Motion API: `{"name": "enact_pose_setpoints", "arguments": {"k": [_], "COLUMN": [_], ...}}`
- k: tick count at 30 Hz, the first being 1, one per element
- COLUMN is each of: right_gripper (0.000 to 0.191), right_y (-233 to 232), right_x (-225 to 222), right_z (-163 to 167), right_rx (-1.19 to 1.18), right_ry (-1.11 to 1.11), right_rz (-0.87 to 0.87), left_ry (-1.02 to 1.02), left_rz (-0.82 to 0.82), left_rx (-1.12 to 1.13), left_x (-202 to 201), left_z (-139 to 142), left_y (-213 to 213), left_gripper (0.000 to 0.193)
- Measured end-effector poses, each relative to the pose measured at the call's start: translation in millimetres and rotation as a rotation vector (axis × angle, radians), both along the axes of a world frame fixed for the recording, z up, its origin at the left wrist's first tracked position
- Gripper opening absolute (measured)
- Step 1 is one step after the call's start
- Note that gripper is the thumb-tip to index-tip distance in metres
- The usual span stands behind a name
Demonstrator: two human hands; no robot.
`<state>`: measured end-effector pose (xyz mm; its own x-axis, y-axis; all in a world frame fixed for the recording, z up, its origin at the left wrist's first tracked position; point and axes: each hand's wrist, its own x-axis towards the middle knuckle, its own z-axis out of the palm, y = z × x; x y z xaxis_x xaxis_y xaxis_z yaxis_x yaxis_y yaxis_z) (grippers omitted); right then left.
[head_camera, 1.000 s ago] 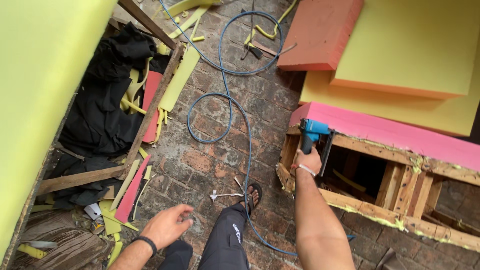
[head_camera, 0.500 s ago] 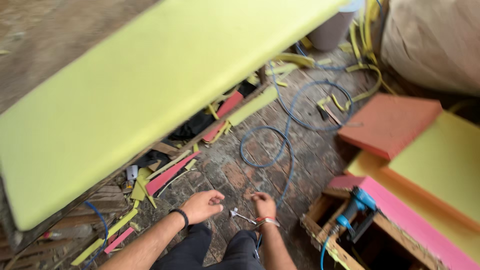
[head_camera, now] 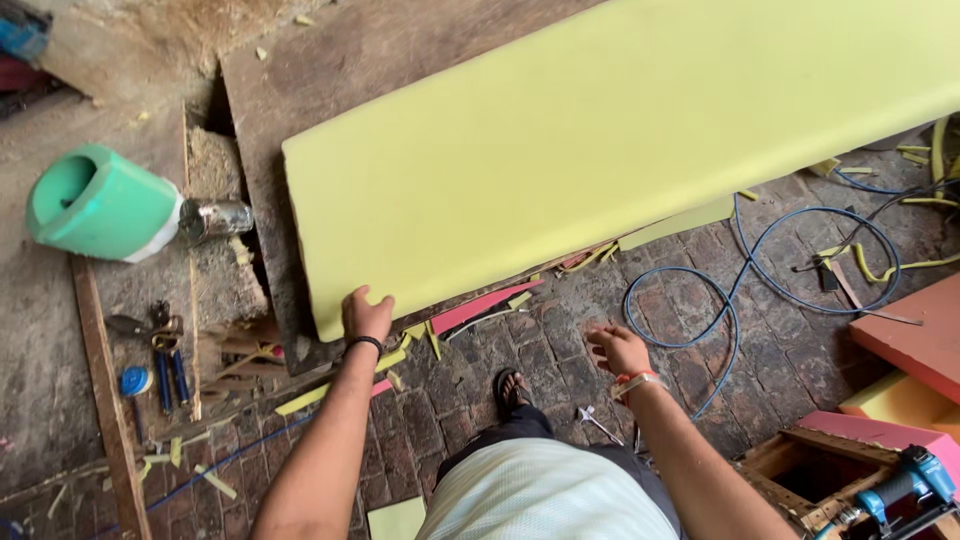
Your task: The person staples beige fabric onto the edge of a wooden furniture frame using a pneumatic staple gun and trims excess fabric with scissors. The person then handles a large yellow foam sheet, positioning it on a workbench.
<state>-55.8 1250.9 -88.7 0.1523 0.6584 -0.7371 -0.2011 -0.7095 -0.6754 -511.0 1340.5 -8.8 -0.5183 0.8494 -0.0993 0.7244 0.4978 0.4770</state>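
Observation:
A big yellow foam slab (head_camera: 600, 140) lies tilted across the upper half of the view, over a dark wooden board. My left hand (head_camera: 366, 315) grips the slab's lower left corner, fingers curled over its edge; a black band sits on that wrist. My right hand (head_camera: 620, 350) hovers open above the brick floor, just below the slab's lower edge, holding nothing, with an orange band on its wrist. My sandalled foot (head_camera: 507, 385) stands on the bricks between the two hands.
A blue hose (head_camera: 700, 300) loops over the brick floor at right. A blue stapler tool (head_camera: 905, 485) rests on a wooden frame (head_camera: 790, 455) at the lower right, beside pink and orange foam (head_camera: 915, 335). A green container (head_camera: 95, 205) and hand tools (head_camera: 160, 350) lie at left.
My view swung left from the wooden frame toward the yellow slab. My right hand left the blue tool on the frame. My left hand rose from the floor and took the slab's corner.

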Motion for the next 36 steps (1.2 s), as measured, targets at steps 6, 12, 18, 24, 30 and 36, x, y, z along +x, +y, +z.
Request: {"name": "enact_pose_setpoints", "arguments": {"k": [6,12,18,24,30,36], "right_gripper": [0.022,0.026,0.037,0.058,0.062,0.053], "right_y": [31,35,39,57,90,117], "right_x": [-54,-66,-46,-31,13,16], "right_z": [55,81,71,52,63,116], "right_rx": [-0.03,-0.085,-0.112,-0.087,0.013,-0.051], "right_ry": [0.025,-0.004,0.045,0.252,0.525,0.401], "right_rz": [0.059,0.1,0.018,-0.244,-0.453,-0.32], "left_ry": [0.05,-0.306,-0.444,-0.379,0.133,0.094], "left_rz": [0.19,0.34,0.507,0.588,0.305,-0.594], "left_rx": [0.054,0.097,0.082,0.049,0.094,0.037], "left_x": [-77,-90,-90,-17,75,239], "left_z": [-12,-10,-7,-22,19,87], "left_y": [3,9,-6,-91,-143,-91], "left_gripper": [0.086,0.089,0.058,0.05,0.06,0.075]}}
